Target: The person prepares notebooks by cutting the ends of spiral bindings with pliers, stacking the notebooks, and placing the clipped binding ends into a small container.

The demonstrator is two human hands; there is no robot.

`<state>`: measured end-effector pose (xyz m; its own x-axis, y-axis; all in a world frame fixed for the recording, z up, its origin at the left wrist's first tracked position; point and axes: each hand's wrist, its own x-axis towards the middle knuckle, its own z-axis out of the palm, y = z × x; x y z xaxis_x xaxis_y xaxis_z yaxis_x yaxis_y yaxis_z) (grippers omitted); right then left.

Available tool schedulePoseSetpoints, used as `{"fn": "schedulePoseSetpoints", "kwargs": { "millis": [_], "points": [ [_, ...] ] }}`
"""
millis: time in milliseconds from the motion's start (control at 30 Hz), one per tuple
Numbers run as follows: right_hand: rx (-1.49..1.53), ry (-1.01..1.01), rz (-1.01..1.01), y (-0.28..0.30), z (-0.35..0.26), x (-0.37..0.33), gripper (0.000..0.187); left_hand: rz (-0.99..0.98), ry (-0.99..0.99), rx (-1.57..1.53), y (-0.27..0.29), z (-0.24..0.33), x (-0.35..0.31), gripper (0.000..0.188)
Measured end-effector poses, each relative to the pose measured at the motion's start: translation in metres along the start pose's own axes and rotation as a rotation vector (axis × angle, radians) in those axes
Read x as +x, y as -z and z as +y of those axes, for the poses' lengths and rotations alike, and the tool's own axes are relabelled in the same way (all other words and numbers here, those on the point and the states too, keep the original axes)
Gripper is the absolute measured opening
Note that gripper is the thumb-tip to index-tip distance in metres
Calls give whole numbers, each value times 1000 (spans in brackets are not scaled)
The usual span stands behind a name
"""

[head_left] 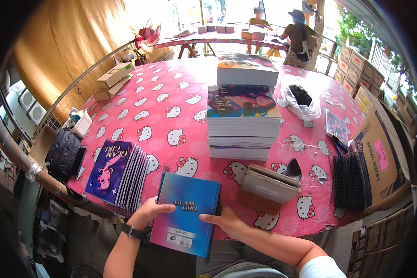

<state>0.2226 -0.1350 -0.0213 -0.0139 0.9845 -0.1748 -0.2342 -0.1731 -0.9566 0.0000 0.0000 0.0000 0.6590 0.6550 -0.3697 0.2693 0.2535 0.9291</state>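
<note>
A blue and pink spiral notebook (190,215) is held between my two hands at the table's near edge, its back cover facing up. My left hand (150,211) grips its left side with the thumb on the cover. At the spiral-bound right edge, my right hand (224,220) pinches it the same way. To the left lies a row of purple spiral notebooks (109,171). Beyond my hands rises a tall stack of unbound notebook blocks (243,123) with colourful covers. A wooden block-like stand (268,187) sits right of my right hand.
Black spiral coils (349,180) stand at the right beside a large cardboard box (380,153). A plastic bag with black bits (301,99), blue-handled pliers (339,144) and a black backpack (66,153) lie around the pink tablecloth (171,134). Two people work at a far table.
</note>
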Motion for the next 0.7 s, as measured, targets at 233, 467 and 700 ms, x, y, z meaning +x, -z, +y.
{"fn": "schedulePoseSetpoints", "kwargs": {
  "millis": [233,467,700],
  "points": [
    [-815,207,169,49,12,-5,72,72,112,294,-3,14,33,58],
    [-308,283,192,-9,50,-9,89,236,-54,-187,18,-26,16,70],
    [-323,243,356,-35,57,12,89,136,-97,-157,-40,11,0,44]
  ]
}}
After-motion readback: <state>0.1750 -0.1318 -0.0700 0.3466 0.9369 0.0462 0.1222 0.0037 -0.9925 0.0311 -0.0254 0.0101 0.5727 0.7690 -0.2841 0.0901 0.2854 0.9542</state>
